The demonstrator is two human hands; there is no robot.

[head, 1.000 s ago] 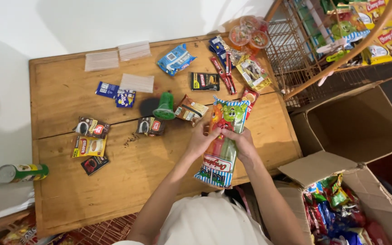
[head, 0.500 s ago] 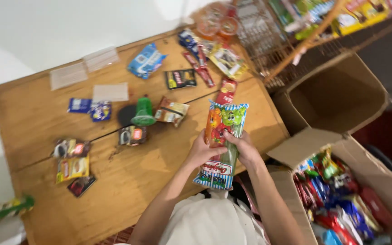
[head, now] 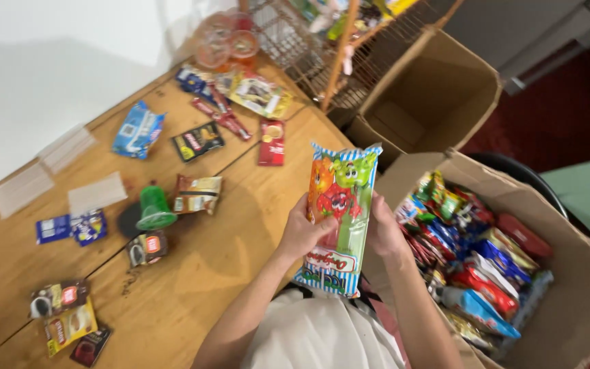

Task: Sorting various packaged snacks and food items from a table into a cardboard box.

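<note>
Wooden table (head: 192, 287) strewn with snack sachets (head: 198, 193).

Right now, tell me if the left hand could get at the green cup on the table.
Probably not at once: the left hand is gripping the long snack packet together with the right hand. The green cup itself sits uncovered on the table.

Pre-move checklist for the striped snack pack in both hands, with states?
1. Both hands on the pack: ok. Left hand and right hand grip the striped snack pack at its sides.
2. Pack clear of the table: ok, it is held above the wooden table edge.
3. Full cardboard box open: ok, flaps open, packets piled inside.
4. Room left in that box: cannot tell.
5. Second cardboard box open: ok, and what shows of its inside looks bare.
6. Pack sealed and undamaged: cannot tell, the view is blurred.
</note>
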